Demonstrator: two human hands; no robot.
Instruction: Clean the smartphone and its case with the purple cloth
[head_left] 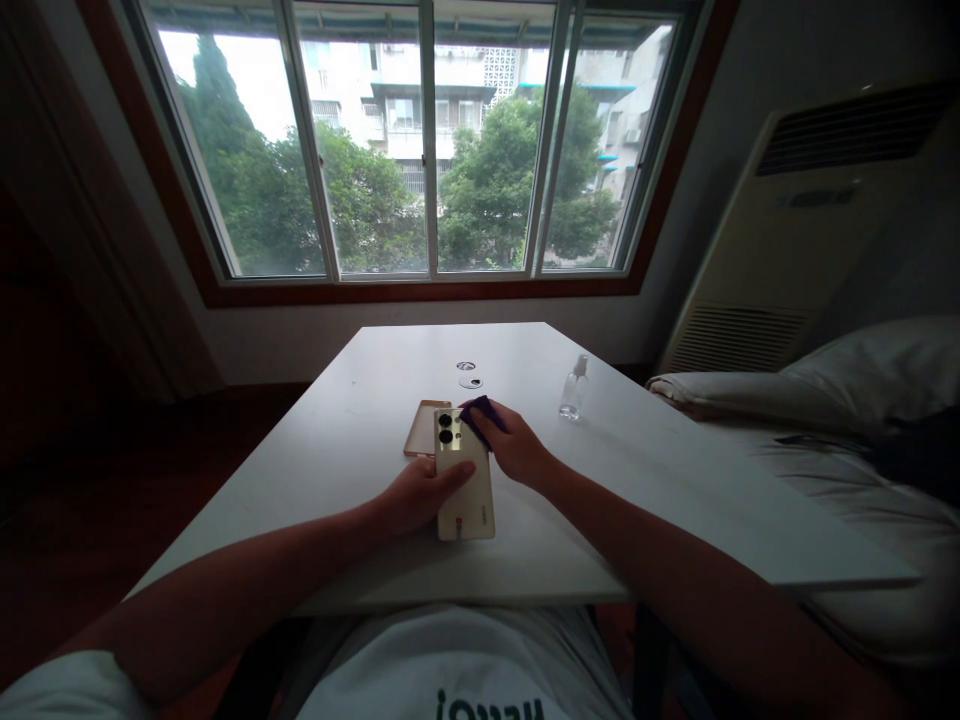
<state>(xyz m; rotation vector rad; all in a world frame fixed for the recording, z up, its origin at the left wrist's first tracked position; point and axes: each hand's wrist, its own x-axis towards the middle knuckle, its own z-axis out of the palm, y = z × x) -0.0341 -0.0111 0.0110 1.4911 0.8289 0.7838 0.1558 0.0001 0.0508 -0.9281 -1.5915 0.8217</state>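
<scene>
A pale gold smartphone (466, 500) is held back side up above the white table, its dark round camera lenses at the far end. My left hand (416, 495) grips its left side, the thumb lying across the back. In my right hand (517, 445) is a bunched dark purple cloth (484, 415), pressed against the phone's upper right corner beside the cameras. Just behind the phone, a tan phone case (421, 428) lies on the table, partly covered by the phone and hand.
On the white table (330, 430) stand a clear spray bottle (571, 390) to the right and two small round items (470, 382) farther back. A window (427, 150) is beyond the table. A light-coloured bed or couch (787, 440) and an air conditioner (795, 220) are at right.
</scene>
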